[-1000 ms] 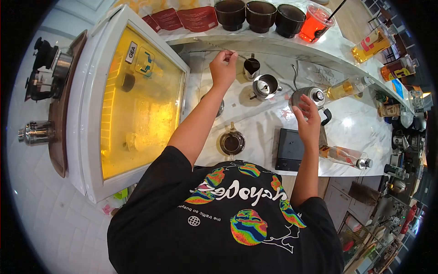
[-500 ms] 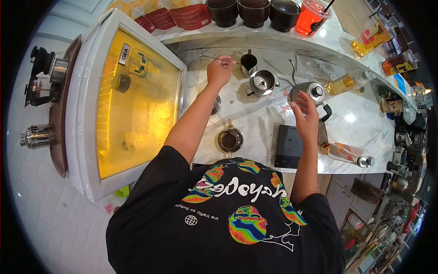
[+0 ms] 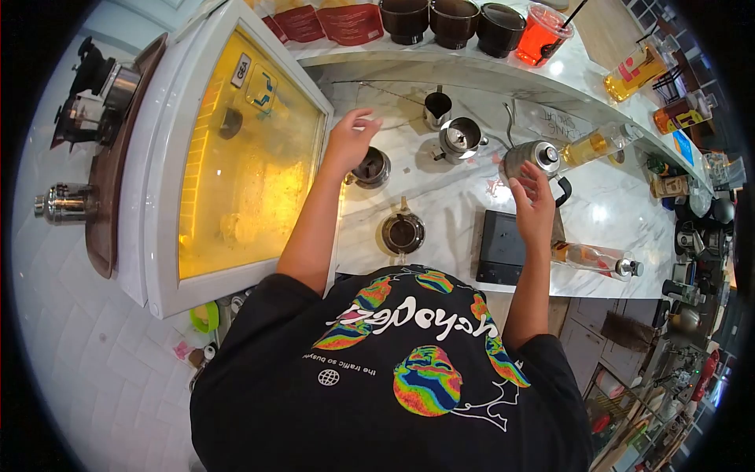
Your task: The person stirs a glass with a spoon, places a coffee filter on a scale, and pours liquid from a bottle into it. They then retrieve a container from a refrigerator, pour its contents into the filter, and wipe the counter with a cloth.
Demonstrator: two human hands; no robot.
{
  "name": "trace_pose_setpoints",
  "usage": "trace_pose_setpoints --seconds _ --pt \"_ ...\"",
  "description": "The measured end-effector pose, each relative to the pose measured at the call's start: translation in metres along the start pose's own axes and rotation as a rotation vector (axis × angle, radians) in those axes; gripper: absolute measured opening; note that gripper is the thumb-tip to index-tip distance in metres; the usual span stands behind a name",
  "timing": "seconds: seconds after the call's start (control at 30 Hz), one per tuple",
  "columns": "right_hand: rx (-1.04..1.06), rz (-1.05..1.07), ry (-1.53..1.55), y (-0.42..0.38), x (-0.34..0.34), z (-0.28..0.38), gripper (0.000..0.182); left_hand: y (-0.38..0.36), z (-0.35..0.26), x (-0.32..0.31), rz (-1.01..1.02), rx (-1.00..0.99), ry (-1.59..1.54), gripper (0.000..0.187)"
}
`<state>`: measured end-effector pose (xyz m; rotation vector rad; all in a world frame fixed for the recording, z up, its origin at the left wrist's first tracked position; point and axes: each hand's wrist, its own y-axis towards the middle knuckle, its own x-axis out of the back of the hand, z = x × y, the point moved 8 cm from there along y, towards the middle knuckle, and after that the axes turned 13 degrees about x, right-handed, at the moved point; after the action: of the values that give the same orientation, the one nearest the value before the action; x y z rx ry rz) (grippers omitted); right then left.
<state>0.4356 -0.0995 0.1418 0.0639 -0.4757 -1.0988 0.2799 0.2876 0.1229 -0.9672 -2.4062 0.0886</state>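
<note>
My left hand (image 3: 353,141) is empty, its fingers apart, just above a glass pot (image 3: 372,168) beside the fridge. Beyond it a long thin bar spoon (image 3: 385,90) lies on the marble counter, its end near a small steel pitcher (image 3: 437,108). A steel cup with handles (image 3: 461,140) stands to the right of that pitcher. My right hand (image 3: 535,195) hovers with loosely curled, parted fingers and nothing in it. It overlaps the near side of a gooseneck kettle (image 3: 528,160). Closer to my body is a glass server (image 3: 403,233) with dark contents. A black scale (image 3: 500,250) lies below my right hand.
A yellow-lit fridge (image 3: 244,173) stands at the left. On the raised ledge are dark cups (image 3: 453,22) and a red drink (image 3: 543,35). Bottles (image 3: 590,147) stand or lie at the right, one clear bottle (image 3: 595,260) near the counter's front edge.
My left hand has let go of the bar spoon, which now lies on the counter. That hand has drawn back toward the glass pot. My right hand has barely moved.
</note>
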Motion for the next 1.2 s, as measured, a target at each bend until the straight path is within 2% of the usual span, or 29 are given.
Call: trace_pose_setpoints --seconds 0.17,0.27,0.37,0.47,0.53,0.6,0.63,0.67,0.87,0.97,1.07,1.2 --pt "0.000 0.092 0.100 -0.012 -0.049 0.017 0.049 -0.073 0.053 0.057 -0.257 -0.032 -0.052 0.041" --pt "-0.021 0.227 0.204 -0.012 -0.107 0.007 0.051 -0.094 0.103 0.055 -0.241 0.125 -0.134 0.038" --pt "-0.031 0.407 0.178 -0.010 -0.165 -0.011 0.063 -0.105 0.111 0.048 -0.204 0.122 -0.145 0.036" --pt "0.041 0.602 0.080 -0.003 -0.215 -0.026 0.078 -0.106 0.091 0.043 -0.178 -0.001 -0.089 0.036" --pt "0.060 0.748 0.030 -0.001 -0.244 -0.026 0.095 -0.102 0.081 0.043 -0.182 -0.082 0.056 0.035" --pt "0.112 0.791 0.038 0.002 -0.267 -0.025 0.099 -0.101 0.071 0.041 -0.196 -0.107 0.141 0.030" --pt "0.137 0.811 0.042 0.003 -0.277 -0.026 0.102 -0.100 0.070 0.041 -0.199 -0.111 0.165 0.029" --pt "0.158 0.828 0.032 0.004 -0.288 -0.028 0.112 -0.098 0.069 0.042 -0.202 -0.115 0.189 0.028" --pt "0.183 0.800 0.106 -0.002 -0.309 -0.022 0.131 -0.095 0.071 0.046 -0.222 -0.115 0.243 0.023" --pt "0.166 0.746 0.214 -0.003 -0.311 -0.020 0.133 -0.096 0.073 0.053 -0.226 -0.105 0.243 0.023" --pt "0.245 0.737 0.134 0.001 -0.310 -0.017 0.134 -0.094 0.074 0.051 -0.212 -0.104 0.250 0.023" --pt "0.214 0.751 0.140 0.007 -0.302 -0.011 0.132 -0.092 0.071 0.049 -0.209 -0.122 0.253 0.022"
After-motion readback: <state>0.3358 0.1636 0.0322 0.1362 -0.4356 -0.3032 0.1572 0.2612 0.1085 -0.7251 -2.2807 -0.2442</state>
